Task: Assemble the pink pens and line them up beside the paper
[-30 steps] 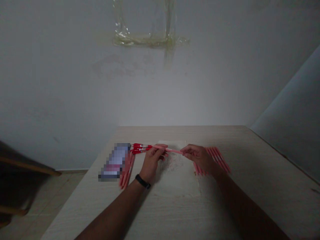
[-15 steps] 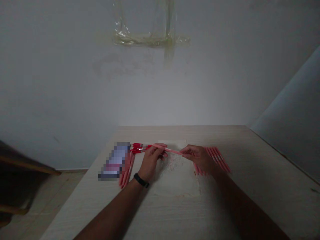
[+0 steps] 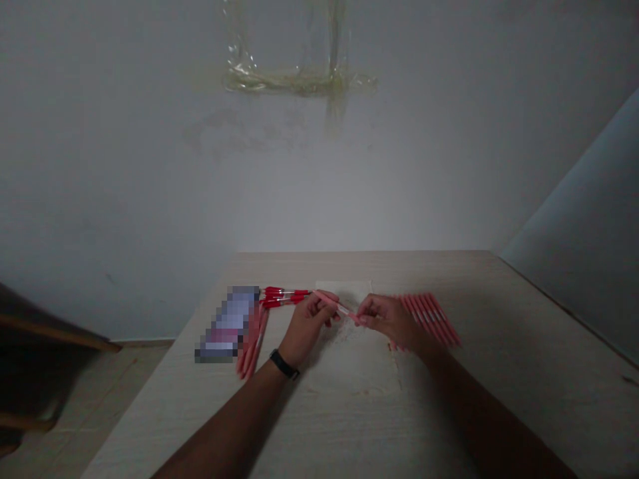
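Note:
A slim pink pen (image 3: 345,310) is held slantwise between both hands above a pale sheet. My left hand (image 3: 308,326) pinches its upper left part, and a black band (image 3: 284,364) circles that wrist. At the pen's lower right end, the fingertips of my right hand (image 3: 392,320) are closed on it. Beside the right hand lies a row of several similar pink pens (image 3: 434,318), partly covered by that hand. Red pens with clear sections (image 3: 284,293) lie just beyond my left hand. More pink pens (image 3: 253,346) are left of the wrist.
A phone-like device (image 3: 229,324), blurred out, rests at the table's left side. Under the hands is a pale sheet (image 3: 354,372) with small specks on it. The wooden table (image 3: 239,426) meets a wall (image 3: 319,179) bearing clear tape. A dark wooden piece stands at far left.
The pen has tilted more steeply, its right end now lower and nearer my left hand. My right hand has shifted slightly left and down, uncovering more of the pink row.

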A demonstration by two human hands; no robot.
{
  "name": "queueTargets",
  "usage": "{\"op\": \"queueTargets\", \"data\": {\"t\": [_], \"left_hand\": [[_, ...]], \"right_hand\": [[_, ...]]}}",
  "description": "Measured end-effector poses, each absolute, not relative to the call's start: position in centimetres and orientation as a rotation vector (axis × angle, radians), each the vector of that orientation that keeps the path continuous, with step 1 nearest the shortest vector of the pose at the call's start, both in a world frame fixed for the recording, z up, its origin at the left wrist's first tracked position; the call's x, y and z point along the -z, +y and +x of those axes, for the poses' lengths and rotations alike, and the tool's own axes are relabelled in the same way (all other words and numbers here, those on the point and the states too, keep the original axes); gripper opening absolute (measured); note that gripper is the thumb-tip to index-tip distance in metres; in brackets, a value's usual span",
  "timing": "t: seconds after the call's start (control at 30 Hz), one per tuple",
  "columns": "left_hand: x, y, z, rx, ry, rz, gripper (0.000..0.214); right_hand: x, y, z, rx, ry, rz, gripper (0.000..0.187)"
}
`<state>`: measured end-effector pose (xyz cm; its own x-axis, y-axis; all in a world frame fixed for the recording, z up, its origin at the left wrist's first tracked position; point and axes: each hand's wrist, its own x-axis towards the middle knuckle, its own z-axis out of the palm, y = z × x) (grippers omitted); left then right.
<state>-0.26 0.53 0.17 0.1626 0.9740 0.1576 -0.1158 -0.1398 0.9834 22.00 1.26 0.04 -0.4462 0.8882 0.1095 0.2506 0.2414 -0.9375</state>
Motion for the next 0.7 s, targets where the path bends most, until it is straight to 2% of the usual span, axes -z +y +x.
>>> {"op": "queueTargets", "data": {"t": [0.23,0.53,0.7], "left_hand": [[0.1,0.5,-0.4,-1.173,0.933,1.365,0.031],[0.2,0.1,0.3,-1.052,0.863,1.399,0.044],[0.4,0.1,0.2,-1.017,0.918,1.502,0.042]], "right_hand": [[1.6,1.6,21.3,-1.390,-1.790,-0.885,0.037],[1.6,0.8,20.1,-1.375,-1.769,-0.894,0.029],[1.5,0.6,19.9,-1.321,-1.797,-0.936,0.023]]}}
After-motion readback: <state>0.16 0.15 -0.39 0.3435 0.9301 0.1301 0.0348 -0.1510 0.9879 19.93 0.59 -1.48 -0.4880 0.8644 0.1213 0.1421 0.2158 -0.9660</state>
